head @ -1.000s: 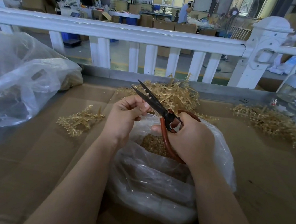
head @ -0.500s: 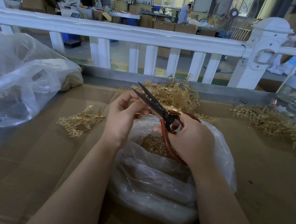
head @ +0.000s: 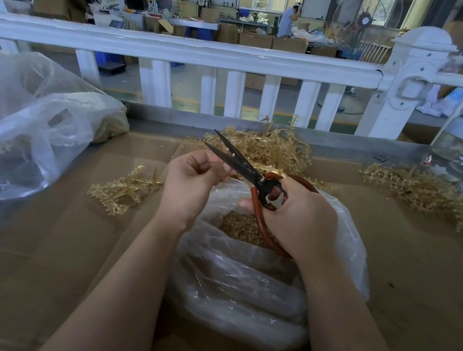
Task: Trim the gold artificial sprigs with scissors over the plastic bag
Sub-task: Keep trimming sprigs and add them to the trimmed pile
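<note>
Over the plastic bag [head: 253, 290] of gold trimmings on the bench [head: 417, 273], my right hand [head: 298, 216] grips the scissors [head: 243, 165], blades parted, while my left hand [head: 191, 179] pinches something small I cannot make out beside the blades, sprigs [head: 260, 146] heaped just beyond the bag.

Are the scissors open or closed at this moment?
Open: the two blades of the scissors spread apart toward their tips, beside the left hand.
</note>
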Demonstrator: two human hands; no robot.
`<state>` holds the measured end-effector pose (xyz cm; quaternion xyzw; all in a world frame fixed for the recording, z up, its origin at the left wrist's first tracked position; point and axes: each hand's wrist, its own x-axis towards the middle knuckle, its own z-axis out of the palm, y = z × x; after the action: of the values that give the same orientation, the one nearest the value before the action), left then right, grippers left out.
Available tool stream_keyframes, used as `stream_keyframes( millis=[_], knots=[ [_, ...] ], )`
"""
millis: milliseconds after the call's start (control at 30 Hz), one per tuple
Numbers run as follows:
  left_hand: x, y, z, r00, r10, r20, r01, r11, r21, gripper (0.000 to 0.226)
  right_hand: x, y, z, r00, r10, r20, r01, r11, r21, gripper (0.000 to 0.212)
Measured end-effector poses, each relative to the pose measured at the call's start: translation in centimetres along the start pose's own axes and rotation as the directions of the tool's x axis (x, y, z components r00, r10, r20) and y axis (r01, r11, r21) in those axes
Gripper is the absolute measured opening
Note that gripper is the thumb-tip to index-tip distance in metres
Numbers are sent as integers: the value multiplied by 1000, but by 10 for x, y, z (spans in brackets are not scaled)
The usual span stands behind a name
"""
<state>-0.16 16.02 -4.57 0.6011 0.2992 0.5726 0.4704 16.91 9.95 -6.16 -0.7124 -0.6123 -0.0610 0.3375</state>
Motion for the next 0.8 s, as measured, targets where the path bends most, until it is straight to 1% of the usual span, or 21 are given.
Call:
stream_keyframes(
  millis=[133,267,400,800],
  knots=[
    [1,-2,1,1000,-9,16,9,1000,21,16,-2,-1,-1,998,-33,-45,31,999,-33,73],
    [0,0,0,999,-27,46,28,999,-26,13,-2,-1,-2,999,-20,-33,20,1000,-17,71],
    [0,3,2,998,-34,52,38,996,-76,22,-2,-1,-2,999,-17,-28,17,1000,14,69],
    [-1,3,2,999,-9,44,12,997,-77,19,-1,1,0,1000,-25,-13,25,999,41,68]
  ],
)
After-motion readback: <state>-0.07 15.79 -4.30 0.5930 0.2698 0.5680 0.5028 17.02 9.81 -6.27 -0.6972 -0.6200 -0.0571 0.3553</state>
